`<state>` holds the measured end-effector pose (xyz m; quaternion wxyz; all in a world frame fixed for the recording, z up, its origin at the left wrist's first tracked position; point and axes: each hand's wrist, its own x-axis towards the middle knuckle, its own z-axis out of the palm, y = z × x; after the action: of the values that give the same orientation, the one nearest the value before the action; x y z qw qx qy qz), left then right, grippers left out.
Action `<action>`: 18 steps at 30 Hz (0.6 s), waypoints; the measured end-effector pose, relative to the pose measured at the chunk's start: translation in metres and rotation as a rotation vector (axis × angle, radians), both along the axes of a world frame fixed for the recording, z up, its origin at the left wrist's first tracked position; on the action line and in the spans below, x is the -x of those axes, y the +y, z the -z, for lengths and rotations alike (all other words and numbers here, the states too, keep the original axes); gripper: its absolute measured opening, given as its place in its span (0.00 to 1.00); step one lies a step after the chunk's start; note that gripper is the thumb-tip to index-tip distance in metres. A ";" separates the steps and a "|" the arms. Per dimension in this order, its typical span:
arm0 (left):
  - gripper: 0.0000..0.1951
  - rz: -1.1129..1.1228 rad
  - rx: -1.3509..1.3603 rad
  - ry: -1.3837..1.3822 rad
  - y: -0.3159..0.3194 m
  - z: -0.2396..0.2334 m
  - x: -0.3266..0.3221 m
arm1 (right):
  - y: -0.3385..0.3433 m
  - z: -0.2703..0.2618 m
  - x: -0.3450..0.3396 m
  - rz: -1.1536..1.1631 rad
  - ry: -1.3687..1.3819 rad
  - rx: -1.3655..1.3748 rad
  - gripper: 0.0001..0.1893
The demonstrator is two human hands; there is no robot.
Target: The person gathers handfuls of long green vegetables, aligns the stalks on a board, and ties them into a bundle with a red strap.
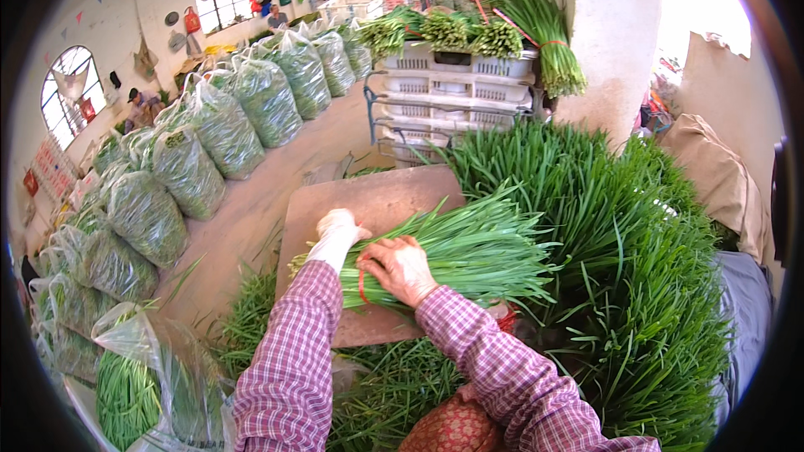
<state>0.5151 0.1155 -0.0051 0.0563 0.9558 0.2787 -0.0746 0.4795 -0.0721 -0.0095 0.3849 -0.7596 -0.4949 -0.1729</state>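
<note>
A large bunch of garlic chives lies across a brown board, cut ends to the left and leaf tips to the right. Around it near the cut ends runs a red tie. My left hand, in a pale glove, grips the bunch at its far side; a bit of red shows by its fingers, which are partly hidden. With bent fingers, my bare right hand holds the top of the bunch beside the tie. Under the right forearm, more red ties lie by the board's edge.
Loose chives are heaped on the right. Filled clear plastic bags line the left, with an opened bag nearest. Stacked white crates carrying tied bunches stand ahead, beside a pillar. Several people are farther back.
</note>
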 end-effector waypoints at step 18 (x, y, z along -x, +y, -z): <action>0.07 0.151 0.781 -0.565 -0.008 -0.006 0.075 | -0.016 -0.019 0.014 -0.022 0.140 -0.110 0.08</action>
<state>0.4400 0.1070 0.0014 0.4786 0.8636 0.1335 0.0851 0.4652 -0.0880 0.0097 0.4617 -0.7420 -0.4648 -0.1420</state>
